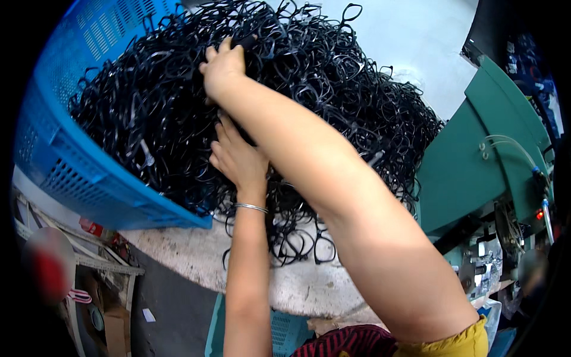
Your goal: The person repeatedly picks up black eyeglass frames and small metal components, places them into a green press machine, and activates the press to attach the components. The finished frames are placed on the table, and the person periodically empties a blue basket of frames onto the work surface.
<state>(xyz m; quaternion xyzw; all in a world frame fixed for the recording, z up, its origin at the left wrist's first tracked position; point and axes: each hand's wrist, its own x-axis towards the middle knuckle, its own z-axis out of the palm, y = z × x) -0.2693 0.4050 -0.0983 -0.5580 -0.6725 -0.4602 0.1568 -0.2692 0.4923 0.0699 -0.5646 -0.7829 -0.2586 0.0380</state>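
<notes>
A large tangled heap of black eyeglass frames (333, 89) spills from a blue plastic basket (89, 172) onto a pale tabletop. My right hand (225, 68) reaches far into the heap, fingers apart on the frames. A solid dark piece (245, 43) lies against its fingertips; I cannot make out what it is. Nearer to me, my left hand (241, 157), with a silver bangle at the wrist, rests on the heap with its fingers stretched out, the tips partly buried. My right forearm slants across just beyond it. Neither hand visibly grips a frame.
A few loose frames (300, 238) lie near the worn front edge of the table (321, 294). To the right stands a green machine (476, 154) with thin tubes. Below the table edge is a teal crate (285, 330). A shelf rack with a cardboard box (117, 330) is at lower left.
</notes>
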